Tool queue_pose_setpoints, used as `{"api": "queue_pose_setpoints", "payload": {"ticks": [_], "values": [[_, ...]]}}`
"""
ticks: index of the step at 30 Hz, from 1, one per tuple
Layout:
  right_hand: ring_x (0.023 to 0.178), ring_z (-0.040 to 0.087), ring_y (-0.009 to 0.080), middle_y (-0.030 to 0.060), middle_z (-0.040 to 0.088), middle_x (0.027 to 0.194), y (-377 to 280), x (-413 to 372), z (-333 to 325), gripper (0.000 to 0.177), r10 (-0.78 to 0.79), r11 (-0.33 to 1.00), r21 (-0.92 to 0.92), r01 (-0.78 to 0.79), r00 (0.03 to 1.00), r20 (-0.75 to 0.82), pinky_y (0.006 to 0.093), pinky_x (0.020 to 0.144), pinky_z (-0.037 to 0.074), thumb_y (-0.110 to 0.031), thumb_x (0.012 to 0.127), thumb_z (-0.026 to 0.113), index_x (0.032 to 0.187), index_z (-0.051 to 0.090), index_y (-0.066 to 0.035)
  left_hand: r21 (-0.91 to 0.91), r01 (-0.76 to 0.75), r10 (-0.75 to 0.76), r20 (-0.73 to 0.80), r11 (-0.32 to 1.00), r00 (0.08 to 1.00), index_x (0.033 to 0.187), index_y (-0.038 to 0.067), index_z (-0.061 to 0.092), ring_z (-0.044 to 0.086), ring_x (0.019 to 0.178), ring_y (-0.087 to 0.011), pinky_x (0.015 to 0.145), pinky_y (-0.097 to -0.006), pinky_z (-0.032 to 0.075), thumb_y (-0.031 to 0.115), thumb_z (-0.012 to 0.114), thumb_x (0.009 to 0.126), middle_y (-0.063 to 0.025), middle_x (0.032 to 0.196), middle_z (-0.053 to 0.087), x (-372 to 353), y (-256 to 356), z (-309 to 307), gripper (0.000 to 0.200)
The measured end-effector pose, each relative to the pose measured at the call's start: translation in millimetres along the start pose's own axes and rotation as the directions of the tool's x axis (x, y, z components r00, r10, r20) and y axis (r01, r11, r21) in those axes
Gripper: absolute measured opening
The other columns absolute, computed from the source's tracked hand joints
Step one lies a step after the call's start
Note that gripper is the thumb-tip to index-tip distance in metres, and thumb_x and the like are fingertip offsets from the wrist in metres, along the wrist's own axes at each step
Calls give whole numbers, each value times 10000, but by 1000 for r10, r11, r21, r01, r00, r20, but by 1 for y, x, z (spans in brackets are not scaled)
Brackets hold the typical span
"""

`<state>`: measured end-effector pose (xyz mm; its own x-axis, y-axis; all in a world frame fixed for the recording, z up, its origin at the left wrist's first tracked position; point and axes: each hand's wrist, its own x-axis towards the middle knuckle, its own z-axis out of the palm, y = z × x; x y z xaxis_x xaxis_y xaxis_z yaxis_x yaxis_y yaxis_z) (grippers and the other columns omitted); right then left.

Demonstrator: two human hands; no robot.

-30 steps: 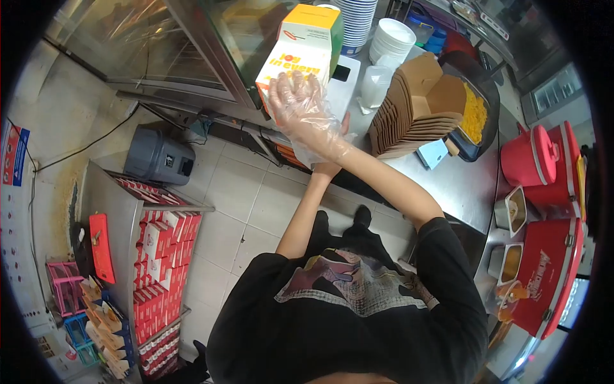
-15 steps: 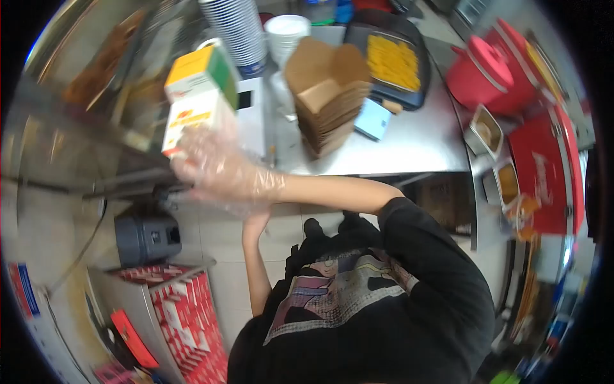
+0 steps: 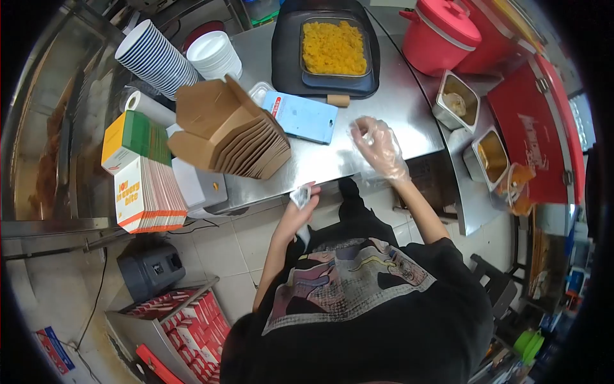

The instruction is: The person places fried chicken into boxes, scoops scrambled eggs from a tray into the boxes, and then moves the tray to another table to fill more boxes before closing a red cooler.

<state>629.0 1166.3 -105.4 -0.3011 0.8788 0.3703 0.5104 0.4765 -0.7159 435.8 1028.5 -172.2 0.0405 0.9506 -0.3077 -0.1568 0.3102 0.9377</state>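
My left hand [image 3: 296, 216], bare, is at the table's front edge with its fingers closed on a small white packet-like piece [image 3: 300, 196]. More white material shows below that hand; I cannot make out what it is. My right hand [image 3: 382, 151], in a clear plastic glove, hovers over the steel table [image 3: 307, 158] near its right end. Its fingers are loosely curled, with a gap by the thumb and nothing visible between them. Nearest to it are a light blue flat box [image 3: 301, 118] and a small brown roll-like piece [image 3: 338, 100].
A stack of brown cardboard food boxes [image 3: 249, 144] stands left of the blue box. Beside it are printed cartons [image 3: 153, 192], striped paper cups [image 3: 155, 59] and white bowls [image 3: 214, 54]. A tray of yellow food [image 3: 334, 48] lies behind. Metal containers [image 3: 456, 101] and a red pot [image 3: 440, 35] are at the right.
My gloved right hand has left the printed cartons and moved right across the table. My left hand, hidden before, now shows with the white piece. The camera view has shifted.
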Motion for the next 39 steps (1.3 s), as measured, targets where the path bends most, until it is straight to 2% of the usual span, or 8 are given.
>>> {"api": "queue_pose_setpoints", "payload": {"ticks": [3, 6, 8, 13, 22, 30, 33, 39], "values": [[835, 559, 305, 147, 589, 853, 36, 26, 5, 171, -33, 999, 15, 32, 991, 127, 363, 752, 435, -152, 772, 580, 864, 553, -10, -289, 247, -318, -231, 925, 920, 1032, 79, 515, 401, 552, -28, 470, -208, 351, 215, 562, 838, 35, 769, 501, 74, -17, 18, 241], [758, 564, 239, 129, 588, 849, 48, 38, 3, 206, -149, 986, 104, 127, 959, 241, 347, 704, 448, -166, 778, 593, 913, 558, -15, -306, 61, -207, -472, 950, 857, 1020, 70, 512, 456, 594, -61, 474, -213, 357, 225, 612, 800, 12, 806, 540, 140, -15, 30, 287], [766, 564, 231, 130, 589, 865, 65, 45, 1, 230, -135, 987, 116, 108, 955, 265, 340, 708, 447, -170, 777, 595, 942, 559, -13, -114, -193, 23, -806, 975, 592, 1004, -31, 469, 546, 751, -160, 657, -293, 456, 138, 636, 775, -77, 880, 557, 176, -14, 33, 330], [831, 554, 225, 156, 574, 948, 99, 47, -7, 299, 49, 978, 154, -138, 879, 475, 345, 769, 431, -188, 793, 567, 1038, 532, -21, -174, -86, -100, -832, 981, 546, 1081, -68, 449, 542, 905, -201, 793, -313, 432, 133, 699, 716, -132, 1014, 556, 197, -27, 22, 487], [909, 551, 302, 178, 561, 1008, 94, 79, 10, 328, -94, 954, 295, -57, 875, 475, 371, 792, 427, -206, 782, 581, 1049, 518, -26, -106, -139, 12, -752, 985, 659, 1084, -37, 483, 556, 916, -203, 785, -298, 434, 183, 631, 776, -124, 1007, 576, 160, -2, 44, 406], [802, 571, 159, 108, 589, 942, 79, 114, -2, 207, -18, 855, 495, -154, 946, 325, 276, 718, 458, -118, 802, 599, 977, 563, -12, 626, -145, 555, -530, 766, 641, 956, -10, 539, 546, 790, -308, 700, -309, 428, 126, 638, 741, -141, 850, 522, 78, 13, 55, 273], [867, 564, 198, 114, 554, 1044, 71, 122, 10, 413, -39, 792, 566, -228, 907, 420, 311, 739, 458, -176, 739, 680, 1088, 509, -38, 590, -51, 442, -541, 805, 715, 921, -14, 549, 541, 766, -292, 683, -297, 427, 87, 636, 735, -135, 838, 518, 16, 26, 60, 229], [1204, 345, 315, 163, 307, 1325, 34, 107, 113, 1261, -545, 788, 588, 183, 650, 529, 391, 1006, 288, -345, 430, 853, 1362, 51, -64, 433, 65, 288, -696, 899, 658, 915, -16, 556, 503, 763, -204, 697, -270, 405, 93, 633, 748, -92, 816, 496, -80, 17, 51, 214]]}}
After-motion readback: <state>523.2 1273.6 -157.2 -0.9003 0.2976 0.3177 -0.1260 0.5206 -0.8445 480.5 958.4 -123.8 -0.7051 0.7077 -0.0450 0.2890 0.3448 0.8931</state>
